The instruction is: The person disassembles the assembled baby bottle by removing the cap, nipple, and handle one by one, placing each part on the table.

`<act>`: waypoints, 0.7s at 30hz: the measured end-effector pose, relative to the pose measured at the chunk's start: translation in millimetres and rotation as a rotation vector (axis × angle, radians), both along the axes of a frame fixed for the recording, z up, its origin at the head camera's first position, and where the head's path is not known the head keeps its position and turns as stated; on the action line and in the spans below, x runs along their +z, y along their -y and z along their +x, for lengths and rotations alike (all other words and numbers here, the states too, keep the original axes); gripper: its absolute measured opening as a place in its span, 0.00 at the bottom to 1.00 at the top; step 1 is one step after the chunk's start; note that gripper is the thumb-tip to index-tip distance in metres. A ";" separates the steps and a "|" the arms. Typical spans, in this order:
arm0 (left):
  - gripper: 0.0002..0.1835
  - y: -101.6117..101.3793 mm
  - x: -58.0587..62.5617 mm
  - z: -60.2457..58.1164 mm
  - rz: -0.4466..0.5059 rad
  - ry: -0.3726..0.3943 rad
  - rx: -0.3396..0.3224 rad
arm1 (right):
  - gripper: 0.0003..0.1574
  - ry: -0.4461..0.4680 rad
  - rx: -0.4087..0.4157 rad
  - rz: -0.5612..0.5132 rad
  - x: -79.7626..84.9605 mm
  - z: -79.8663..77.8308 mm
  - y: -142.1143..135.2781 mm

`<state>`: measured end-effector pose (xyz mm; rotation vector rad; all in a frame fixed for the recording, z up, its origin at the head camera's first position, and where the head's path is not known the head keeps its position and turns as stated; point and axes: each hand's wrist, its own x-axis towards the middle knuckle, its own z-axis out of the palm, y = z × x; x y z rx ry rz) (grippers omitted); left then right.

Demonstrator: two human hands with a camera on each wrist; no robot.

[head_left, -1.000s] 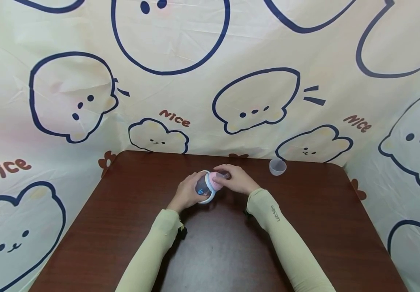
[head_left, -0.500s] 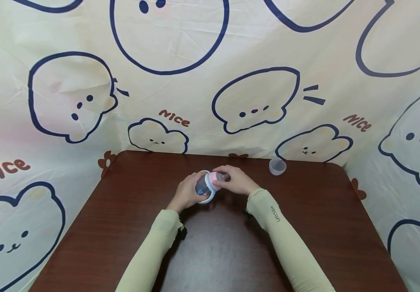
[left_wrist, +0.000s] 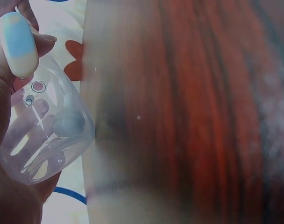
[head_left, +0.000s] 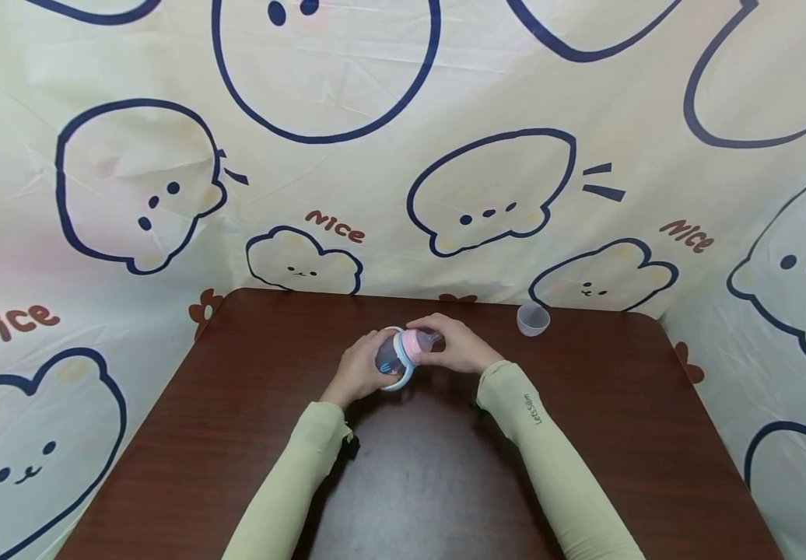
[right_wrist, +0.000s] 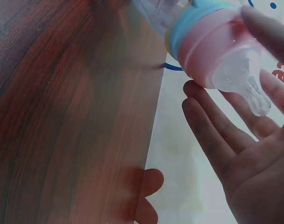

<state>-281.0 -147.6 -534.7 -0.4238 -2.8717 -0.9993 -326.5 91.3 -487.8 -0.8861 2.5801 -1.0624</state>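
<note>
A clear baby bottle [head_left: 390, 358] is held tilted above the table, its nipple [right_wrist: 256, 95] pointing right. My left hand [head_left: 361, 365] grips its body, with the thumb beside the pale blue handle [left_wrist: 18, 44]. In the left wrist view, fingers show through the clear wall, and a grey ball-like piece [left_wrist: 69, 122] sits inside near the base. My right hand [head_left: 460, 346] is at the bottle's pink collar [right_wrist: 212, 44], thumb on one side and fingertips on the other. The nipple reaches into the space between thumb and palm.
A translucent cup-shaped cap [head_left: 533, 320] stands at the back right of the brown wooden table [head_left: 403, 482]. Behind and beside the table hangs a cream cloth [head_left: 389, 179] printed with cartoon bears.
My right hand has shifted its hold round the pink collar, its thumb now lower. The left hand and the bottle have stayed in place.
</note>
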 end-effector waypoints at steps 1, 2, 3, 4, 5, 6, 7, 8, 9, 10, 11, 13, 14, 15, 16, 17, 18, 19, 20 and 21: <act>0.46 -0.1 -0.1 -0.1 0.002 0.000 0.000 | 0.37 0.002 -0.010 0.002 0.4 0.3 -0.3; 0.46 -0.3 -0.2 -0.2 0.003 0.000 0.001 | 0.36 0.001 -0.020 0.004 0.7 0.6 -0.4; 0.46 -0.3 -0.4 -0.3 0.002 -0.002 0.001 | 0.34 0.001 -0.031 0.007 1.1 1.0 -0.3; 0.46 -0.4 -0.5 -0.4 0.000 -0.005 0.001 | 0.33 0.000 -0.042 0.011 1.4 1.5 -0.1; 0.45 -0.4 -0.4 -0.3 -0.001 -0.006 0.001 | 0.32 -0.001 -0.051 0.012 1.8 1.9 0.3; 0.45 -0.5 -0.4 -0.1 -0.001 -0.008 0.001 | 0.32 0.001 -0.060 0.013 2.1 2.3 0.9; 0.45 -0.4 -0.6 0.3 -0.003 -0.010 0.001 | 0.32 0.005 -0.065 0.008 2.1 2.9 1.8; 0.45 -0.3 -0.7 0.6 -0.005 -0.011 0.001 | 0.32 0.009 -0.070 0.006 2.1 3.4 2.9; 0.45 -0.3 -0.8 0.9 -0.007 -0.012 0.001 | 0.33 0.014 -0.077 0.003 2.0 3.9 4.1; 0.45 -0.4 -0.8 1.2 -0.009 -0.012 -0.001 | 0.34 0.016 -0.082 0.002 1.7 4.2 5.3; 0.45 -0.4 -0.9 1.4 -0.010 -0.012 -0.001 | 0.35 0.019 -0.088 -0.001 1.1 4.4 6.4; 0.45 -0.6 -1.1 1.4 -0.010 -0.009 -0.002 | 0.35 0.023 -0.101 -0.002 0.7 5.1 8.3; 0.45 -0.7 -1.2 1.4 -0.009 -0.007 -0.003 | 0.35 0.022 -0.107 0.001 0.5 5.4 8.9; 0.45 -0.8 -1.3 1.3 -0.009 -0.006 -0.003 | 0.34 0.021 -0.111 0.005 0.3 5.6 9.3; 0.45 -0.9 -1.5 1.1 -0.011 -0.006 -0.003 | 0.33 0.019 -0.111 0.009 0.1 5.7 9.5; 0.45 -1.0 -1.5 0.9 -0.012 -0.007 -0.004 | 0.32 0.018 -0.110 0.011 0.1 5.7 9.5; 0.45 -1.0 -1.6 0.6 -0.015 -0.009 -0.004 | 0.30 0.016 -0.108 0.014 0.6 5.9 9.4; 0.45 -1.1 -1.5 0.4 -0.018 -0.011 -0.005 | 0.29 0.015 -0.104 0.016 0.7 5.7 9.2; 0.45 -1.1 -1.3 0.2 -0.021 -0.014 -0.006 | 0.28 0.013 -0.097 0.020 0.9 5.4 8.7; 0.45 -1.1 -1.0 0.1 -0.024 -0.017 -0.007 | 0.28 0.013 -0.092 0.023 1.1 5.2 8.2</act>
